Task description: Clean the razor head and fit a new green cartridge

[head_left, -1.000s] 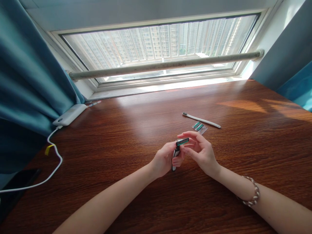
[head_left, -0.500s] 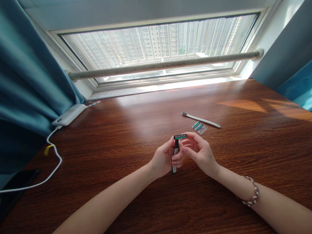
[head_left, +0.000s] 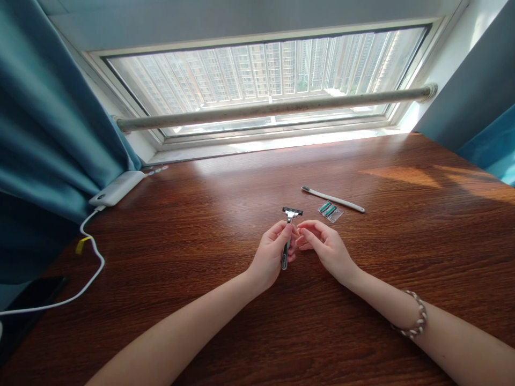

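Note:
A razor with a dark handle and a silver neck stands nearly upright above the table, its black head pointing away from me. My left hand grips it around the handle, thumb on the near side. Close by on the right is my right hand, its fingers bent but apart, with nothing visible in them. Its fingertips come very near the left fingers; whether they touch, I cannot tell. Beyond it lies a clear plastic pack with green-and-black razor blade cartridges. A white toothbrush with dark bristles rests just behind that pack.
The brown wooden table reaches back to a window with a pale horizontal bar. At the left, a white power bank with a white cable lies against the blue curtain. A dark flat object is at the left edge.
The razor has been turned around, so its head's back and silver neck now face me instead of the green strip. My right fingers have come away from the razor head.

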The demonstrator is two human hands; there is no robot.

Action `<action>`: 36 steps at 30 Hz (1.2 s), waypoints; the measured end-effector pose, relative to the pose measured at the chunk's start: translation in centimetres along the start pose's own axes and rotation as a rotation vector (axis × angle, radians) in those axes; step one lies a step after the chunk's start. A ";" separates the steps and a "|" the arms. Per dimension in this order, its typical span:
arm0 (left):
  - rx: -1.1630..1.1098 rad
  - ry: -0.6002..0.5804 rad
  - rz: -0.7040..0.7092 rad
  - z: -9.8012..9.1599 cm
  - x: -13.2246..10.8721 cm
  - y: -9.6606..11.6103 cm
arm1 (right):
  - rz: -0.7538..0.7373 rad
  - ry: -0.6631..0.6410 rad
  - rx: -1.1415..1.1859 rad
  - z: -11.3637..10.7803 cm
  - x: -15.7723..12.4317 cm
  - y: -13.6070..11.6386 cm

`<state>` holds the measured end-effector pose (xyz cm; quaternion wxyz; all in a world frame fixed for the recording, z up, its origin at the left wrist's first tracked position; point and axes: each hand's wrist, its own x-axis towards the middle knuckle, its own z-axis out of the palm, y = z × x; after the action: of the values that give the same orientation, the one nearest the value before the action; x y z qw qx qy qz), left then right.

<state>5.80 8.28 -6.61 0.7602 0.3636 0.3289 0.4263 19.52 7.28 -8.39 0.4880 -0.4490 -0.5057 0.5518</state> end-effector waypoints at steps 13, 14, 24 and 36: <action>0.010 0.026 0.057 0.1 0.2 0.2 | -0.029 -0.032 -0.225 -0.7 0.4 -0.4; -0.014 0.022 0.051 0.0 0.2 0.2 | -0.053 -0.004 -0.293 -1.1 0.6 -0.7; -0.070 -0.049 0.048 -1.3 0.8 0.4 | -0.305 0.551 -1.026 -12.2 5.0 -1.6; -0.150 0.024 0.137 -3.9 2.7 0.2 | -0.318 0.248 -1.047 -13.3 5.4 0.1</action>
<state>3.72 11.81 -8.98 0.7503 0.3225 0.2794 0.5050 32.06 14.20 -9.68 0.3330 -0.6111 -0.7125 0.0896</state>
